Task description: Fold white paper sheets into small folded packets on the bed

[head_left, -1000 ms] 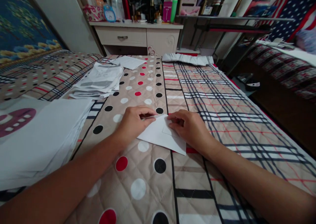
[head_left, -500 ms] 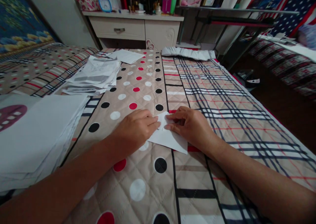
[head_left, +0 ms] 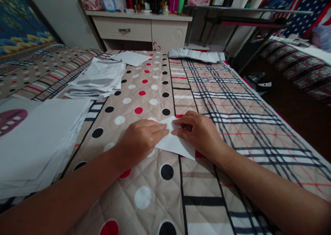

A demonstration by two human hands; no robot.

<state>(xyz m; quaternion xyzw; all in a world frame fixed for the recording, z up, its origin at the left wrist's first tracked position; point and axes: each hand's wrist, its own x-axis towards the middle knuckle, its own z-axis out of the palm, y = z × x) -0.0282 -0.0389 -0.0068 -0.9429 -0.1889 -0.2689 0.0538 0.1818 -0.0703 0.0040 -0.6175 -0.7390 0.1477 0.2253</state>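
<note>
A small folded piece of white paper (head_left: 178,147) lies on the patterned bedspread in front of me, its near edge running down to a corner on the right. My left hand (head_left: 144,135) holds its left part, thumb and fingers close together near the paper's middle. From the right, my right hand (head_left: 199,129) pinches the paper with thumb and index finger, the other fingers curled. Only a narrow gap separates the two sets of fingertips. Parts of the paper under both hands are hidden.
On the left lie a large stack of paper sheets (head_left: 51,135), a smaller paper pile (head_left: 98,76) and a loose white sheet (head_left: 131,58). A crumpled whitish strip (head_left: 196,55) rests at the bed's far edge. Beyond stands a white cabinet (head_left: 124,24).
My left hand's fingers have shifted slightly right and straightened along the paper. My right hand stays nearly in place, and the view has moved very little.
</note>
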